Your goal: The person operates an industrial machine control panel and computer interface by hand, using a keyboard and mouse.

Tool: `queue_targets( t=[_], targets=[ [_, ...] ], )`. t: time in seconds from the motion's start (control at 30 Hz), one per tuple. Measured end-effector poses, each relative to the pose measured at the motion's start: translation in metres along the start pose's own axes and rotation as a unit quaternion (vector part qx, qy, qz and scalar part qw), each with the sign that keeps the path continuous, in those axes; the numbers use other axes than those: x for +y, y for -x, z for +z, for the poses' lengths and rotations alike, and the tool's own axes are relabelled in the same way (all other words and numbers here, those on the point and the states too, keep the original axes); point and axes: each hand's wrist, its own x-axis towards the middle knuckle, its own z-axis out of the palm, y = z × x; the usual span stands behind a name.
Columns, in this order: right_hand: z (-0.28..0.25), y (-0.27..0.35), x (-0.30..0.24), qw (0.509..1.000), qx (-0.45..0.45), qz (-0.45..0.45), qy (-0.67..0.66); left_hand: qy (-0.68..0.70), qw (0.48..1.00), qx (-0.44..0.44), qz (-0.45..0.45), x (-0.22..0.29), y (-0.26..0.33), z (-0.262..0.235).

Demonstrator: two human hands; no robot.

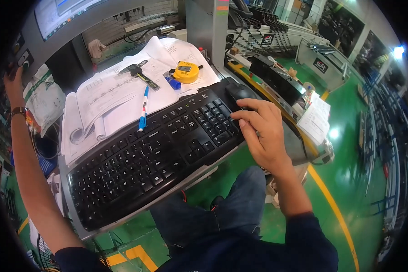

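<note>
At the far left, my left hand [14, 84] is raised beside a grey panel with a dark round knob [26, 61]. Its fingers are apart, one reaching up close to the knob; whether they touch is unclear. My right hand [265, 131] hovers by the right end of a black keyboard [154, 154], loosely bent with fingers apart and nothing seen in them. Just beyond its fingertips lies a black mouse [241, 92]. Behind the keyboard, a blue and white pen [143, 109], a caliper [143, 76], a yellow tape measure [186, 72] and a blue cap-like piece [172, 83] rest on drawing sheets [109, 99].
A white plastic bag [45, 99] hangs near my left forearm. Part of a lit screen [65, 16] shows at upper left. A grey post [207, 34] rises behind the papers. Right of the desk are a black box [276, 78], loose papers [315, 119] and racks of long bars [371, 122].
</note>
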Motion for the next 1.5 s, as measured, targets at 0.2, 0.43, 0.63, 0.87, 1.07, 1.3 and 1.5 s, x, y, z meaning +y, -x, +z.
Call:
queue_targets(
  t=[0.2,0.43,0.63,0.87,1.07,1.3,1.5],
  targets=[
    [0.017,-0.016,-0.009,0.999,-0.033,-0.024,0.016,0.017,1.0,-0.003,-0.013,0.077,0.035,0.009],
    [0.015,-0.021,-0.014,0.998,-0.043,-0.037,0.01,0.009,1.0,0.002,-0.02,0.153,0.038,-0.002],
    [0.02,-0.022,-0.016,0.998,-0.046,-0.048,-0.001,-0.005,1.0,-0.002,-0.028,0.148,0.038,-0.002],
    [0.02,-0.015,-0.017,0.997,-0.041,-0.056,-0.028,-0.017,0.998,-0.026,-0.055,0.148,0.036,-0.006],
    [0.01,-0.009,-0.034,0.996,-0.039,-0.054,-0.053,0.009,0.999,-0.001,-0.044,0.165,0.036,0.002],
    [0.042,-0.031,-0.073,0.983,-0.071,-0.139,-0.094,0.185,0.982,-0.019,-0.024,0.181,0.056,-0.019],
    [0.033,-0.032,-0.051,0.99,-0.055,-0.099,-0.078,0.149,0.984,-0.013,-0.099,0.241,0.074,-0.011]
  ],
)
